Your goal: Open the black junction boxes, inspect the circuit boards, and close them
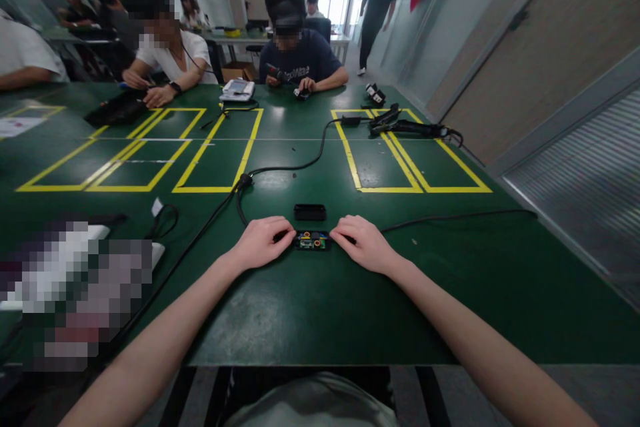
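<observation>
A small opened black case with a green circuit board [311, 240] lies on the green table [300, 307] in front of me. My left hand [263, 240] grips its left end with curled fingers. My right hand [363, 242] grips its right end the same way. Just behind the board lies a separate black cover [309, 212], untouched. A black cable [450, 217] runs from under my right hand off to the right.
Another black cable [280, 170] crosses the table toward tools [400, 123] at the far right. Yellow tape rectangles [140, 153] mark the tabletop. Two people sit working at the far side; another walks away beyond. A blurred object sits at my near left.
</observation>
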Demonstrator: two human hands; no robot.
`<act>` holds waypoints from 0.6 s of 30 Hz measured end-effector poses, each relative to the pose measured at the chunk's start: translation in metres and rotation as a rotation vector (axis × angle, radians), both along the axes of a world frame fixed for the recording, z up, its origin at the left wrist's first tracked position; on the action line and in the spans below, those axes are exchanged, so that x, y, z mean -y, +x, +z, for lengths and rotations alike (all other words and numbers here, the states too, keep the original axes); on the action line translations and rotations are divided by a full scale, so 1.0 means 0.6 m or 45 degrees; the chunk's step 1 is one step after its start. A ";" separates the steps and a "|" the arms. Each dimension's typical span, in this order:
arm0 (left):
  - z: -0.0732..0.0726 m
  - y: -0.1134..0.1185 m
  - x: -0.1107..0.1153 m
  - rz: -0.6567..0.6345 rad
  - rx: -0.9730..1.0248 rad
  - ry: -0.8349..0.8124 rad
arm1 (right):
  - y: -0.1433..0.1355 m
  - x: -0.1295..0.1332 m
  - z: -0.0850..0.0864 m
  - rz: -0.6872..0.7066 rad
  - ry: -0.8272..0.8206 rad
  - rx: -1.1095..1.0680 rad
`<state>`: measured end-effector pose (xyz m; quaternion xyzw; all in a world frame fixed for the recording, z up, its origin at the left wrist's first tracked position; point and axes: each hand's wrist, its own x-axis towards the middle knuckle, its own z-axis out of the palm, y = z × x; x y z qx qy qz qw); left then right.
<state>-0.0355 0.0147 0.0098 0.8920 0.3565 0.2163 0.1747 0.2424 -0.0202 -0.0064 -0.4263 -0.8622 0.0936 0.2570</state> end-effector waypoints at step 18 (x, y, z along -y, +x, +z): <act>-0.002 0.005 0.000 0.030 0.060 -0.108 | -0.010 -0.001 -0.004 -0.237 0.009 -0.096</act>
